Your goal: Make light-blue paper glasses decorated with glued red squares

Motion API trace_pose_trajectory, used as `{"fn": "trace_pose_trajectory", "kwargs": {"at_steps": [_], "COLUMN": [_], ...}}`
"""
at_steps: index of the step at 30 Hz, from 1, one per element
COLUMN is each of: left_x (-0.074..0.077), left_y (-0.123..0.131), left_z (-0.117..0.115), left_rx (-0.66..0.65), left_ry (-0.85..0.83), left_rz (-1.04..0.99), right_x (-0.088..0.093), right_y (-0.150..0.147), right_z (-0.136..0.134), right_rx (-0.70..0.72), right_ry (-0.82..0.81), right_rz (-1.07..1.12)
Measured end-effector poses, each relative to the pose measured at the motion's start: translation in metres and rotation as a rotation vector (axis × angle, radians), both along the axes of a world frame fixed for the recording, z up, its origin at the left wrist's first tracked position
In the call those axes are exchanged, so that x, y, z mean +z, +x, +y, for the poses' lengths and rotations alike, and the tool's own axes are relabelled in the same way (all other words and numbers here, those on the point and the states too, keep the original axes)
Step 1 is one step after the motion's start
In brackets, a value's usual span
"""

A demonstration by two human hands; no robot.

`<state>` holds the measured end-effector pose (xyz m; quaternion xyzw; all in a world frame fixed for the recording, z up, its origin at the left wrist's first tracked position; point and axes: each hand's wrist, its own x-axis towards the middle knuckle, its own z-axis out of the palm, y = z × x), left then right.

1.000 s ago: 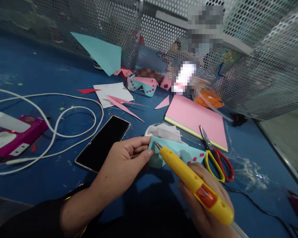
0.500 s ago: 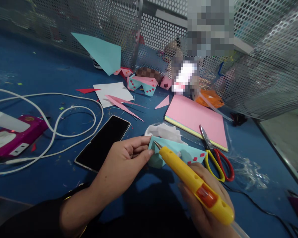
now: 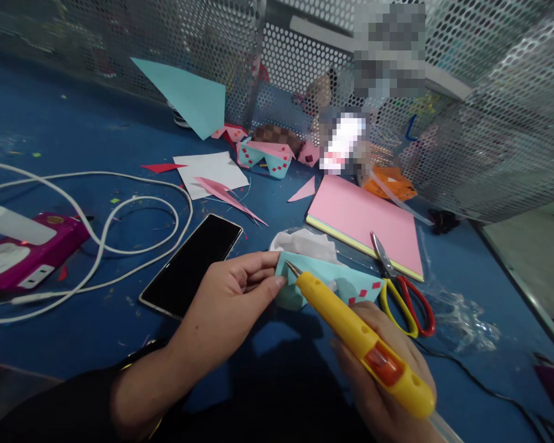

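Note:
My left hand [image 3: 240, 292] pinches the left end of a light blue paper mask [image 3: 311, 264], which has small red diamonds near its right end. In my right hand [image 3: 392, 363] is a yellow glue gun [image 3: 351, 326] with an orange-red window; its fingers wrap round the body. The metal tip points at the mask's upper left corner, close to my left fingertips. Whether the tip touches the paper I cannot tell. Behind the mask lies crumpled white material [image 3: 307, 245]. Part of the mask's underside is hidden by the glue gun and my hands.
Beside my right hand lie scissors [image 3: 404, 295] with red and yellow handles, partly on a pink paper stack [image 3: 369, 215]. A black phone [image 3: 194, 261], white cable [image 3: 133, 249] and magenta power strip [image 3: 41, 246] are left. A finished-looking mask [image 3: 277, 165] stands near the mesh partition [image 3: 300, 55].
My hands, the mask and the glue gun have hardly moved. The thin pink paper scrap beyond the phone has shifted, its two points now closer together.

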<state>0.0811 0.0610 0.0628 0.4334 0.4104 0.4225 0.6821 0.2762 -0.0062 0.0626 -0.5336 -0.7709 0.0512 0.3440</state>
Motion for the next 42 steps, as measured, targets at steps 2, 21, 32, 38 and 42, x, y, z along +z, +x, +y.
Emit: {"fn": "trace_pose_trajectory", "kwargs": {"at_steps": [2,21,32,38,42], "left_x": [0.0002,0.0038,0.0018,0.0024,0.0026], "left_y": [0.0002,0.002,0.0016,0.0021,0.0019], "left_z": [-0.0003,0.0003,-0.0007,-0.0013,-0.002], "left_rx": [0.001,0.049,0.081,0.111,0.089], "left_ry": [-0.001,0.039,0.095,0.157,0.154], "left_rz": [0.003,0.064,0.188,0.247,0.244], "right_x": [0.0005,0.0,0.0011,0.0038,0.0025], "right_y": [0.0001,0.001,0.0072,0.0057,0.0064], "right_z": [-0.0002,-0.0008,-0.0047,-0.0003,-0.003], "right_rx": [0.003,-0.024,0.05,0.049,0.031], "right_ry": [0.003,-0.032,-0.1,-0.11,-0.091], "right_rz": [0.015,0.005,0.055,0.124,0.108]}}
